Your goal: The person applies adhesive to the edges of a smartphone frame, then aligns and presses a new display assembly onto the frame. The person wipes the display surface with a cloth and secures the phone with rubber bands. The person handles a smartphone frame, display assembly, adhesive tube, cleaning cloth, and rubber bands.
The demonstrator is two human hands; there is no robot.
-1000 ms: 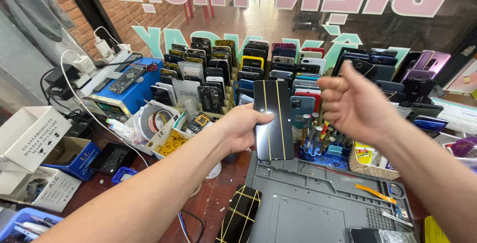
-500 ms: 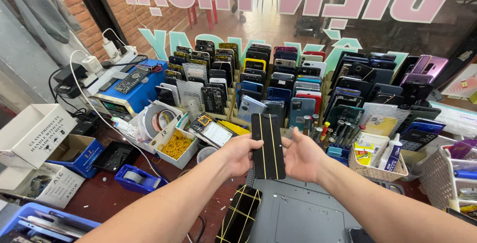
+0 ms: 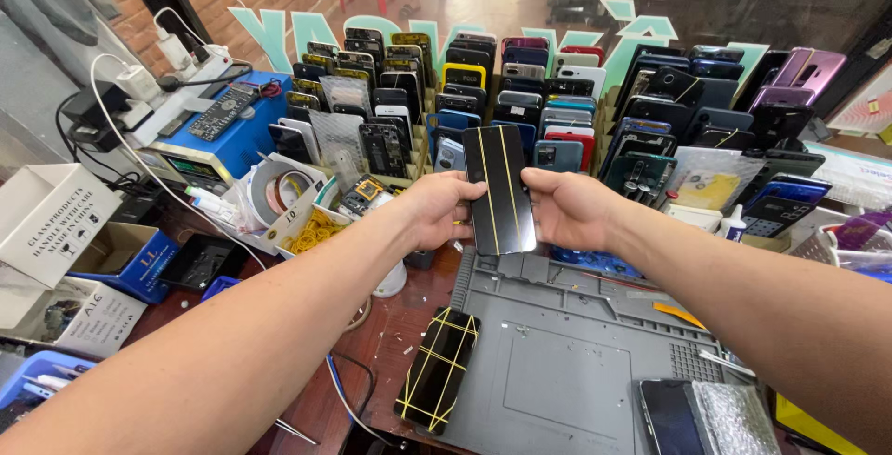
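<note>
At the left of the frame, the left hand [image 3: 437, 209] comes in from the lower left and pinches the left long edge of a black phone [image 3: 500, 190] bound with yellow rubber bands. The grip is pressed together on that edge, thumb on the front face; the other fingers are hidden behind the phone. The phone is in the middle of the frame, held above the far edge of the grey repair mat [image 3: 567, 362]. Its long axis runs nearly up and down in the picture, the top end leaning a little to the left and pointing toward the rack of phones [image 3: 557, 92] behind. Two yellow bands run along its length. Which end is the top of the phone, I cannot tell.

On the right, the right hand [image 3: 567, 209] closes on the right long edge in the same way, its fingertips hidden.

Lower, a second black phone with crossed yellow bands [image 3: 439, 369] lies on the tabletop [image 3: 372, 353], at the left edge of the mat.
</note>
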